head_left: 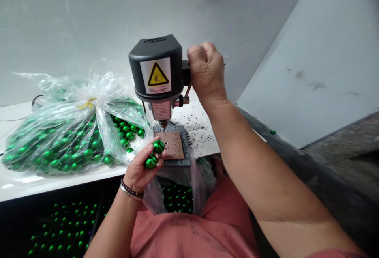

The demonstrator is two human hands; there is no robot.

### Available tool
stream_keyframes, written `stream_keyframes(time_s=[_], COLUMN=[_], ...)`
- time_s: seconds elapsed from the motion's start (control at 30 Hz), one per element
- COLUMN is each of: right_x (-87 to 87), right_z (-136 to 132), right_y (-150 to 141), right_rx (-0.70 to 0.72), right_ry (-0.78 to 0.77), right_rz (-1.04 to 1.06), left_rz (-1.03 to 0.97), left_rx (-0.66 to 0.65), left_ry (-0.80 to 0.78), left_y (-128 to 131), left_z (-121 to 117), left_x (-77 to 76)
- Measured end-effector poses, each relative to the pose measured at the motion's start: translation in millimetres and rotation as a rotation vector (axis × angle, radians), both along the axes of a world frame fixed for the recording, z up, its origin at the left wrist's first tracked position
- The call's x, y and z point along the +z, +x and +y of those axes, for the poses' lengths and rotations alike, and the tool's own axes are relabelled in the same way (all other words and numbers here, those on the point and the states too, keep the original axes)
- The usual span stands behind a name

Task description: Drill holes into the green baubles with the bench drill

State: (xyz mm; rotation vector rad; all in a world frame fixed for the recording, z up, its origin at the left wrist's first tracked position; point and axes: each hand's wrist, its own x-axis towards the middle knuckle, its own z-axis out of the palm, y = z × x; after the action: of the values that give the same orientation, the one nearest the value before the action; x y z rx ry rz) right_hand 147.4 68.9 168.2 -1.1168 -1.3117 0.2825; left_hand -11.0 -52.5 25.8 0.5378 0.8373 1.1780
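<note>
Head view: with the drill press point(161, 106) as reference, we hold two green balls point(158, 146) in the curled fingers of the left hand point(139, 170), at the front left of the press beside its brown plate point(174, 147). Our right hand point(207, 70) is closed over the lever point(188, 90) at the press's upper right, the grip end hidden from us. Left of the press we see a tied clear bag point(102, 122) of more green balls, right of it dark shavings point(203, 131) on the white table point(29, 181), and below its front edge an open clear bag point(197, 183).
</note>
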Motion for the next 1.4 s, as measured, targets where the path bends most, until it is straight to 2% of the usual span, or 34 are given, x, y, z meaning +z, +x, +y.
stream_keyframes(time_s=[0.07, 0.27, 0.53, 0.7, 1.0, 1.17, 1.4], right_x=[0.4, 1.7, 3.0, 4.6, 4.3, 2.9, 4.2], right_z=[0.2, 0.1, -2.7, -3.5, -2.7, -1.6, -3.3], right_y=[0.3, 1.6, 3.1, 3.7, 5.1, 6.3, 7.1], right_rx=[-0.007, -0.020, 0.010, 0.028, 0.053, 0.072, 0.060], right_ry=[-0.004, -0.024, -0.031, -0.052, -0.049, 0.001, -0.023], right_rz=[-0.012, -0.039, -0.034, -0.046, -0.040, -0.002, -0.030], left_rz=[0.096, 0.609, 0.671, 0.899, 1.196, 1.378, 1.611], left_rx=[0.001, -0.003, -0.051, -0.078, -0.100, -0.099, -0.165], left_ry=[-0.001, 0.095, 0.030, 0.096, 0.196, 0.278, 0.329], left_y=[4.2, 3.6, -3.5, -3.4, -0.9, 4.2, 11.8], left_z=[3.3, 18.6, 33.6, 40.6, 51.3, 53.7, 54.4], left_x=[-1.8, 0.2, -5.8, -3.5, -15.6, -9.9, -4.7])
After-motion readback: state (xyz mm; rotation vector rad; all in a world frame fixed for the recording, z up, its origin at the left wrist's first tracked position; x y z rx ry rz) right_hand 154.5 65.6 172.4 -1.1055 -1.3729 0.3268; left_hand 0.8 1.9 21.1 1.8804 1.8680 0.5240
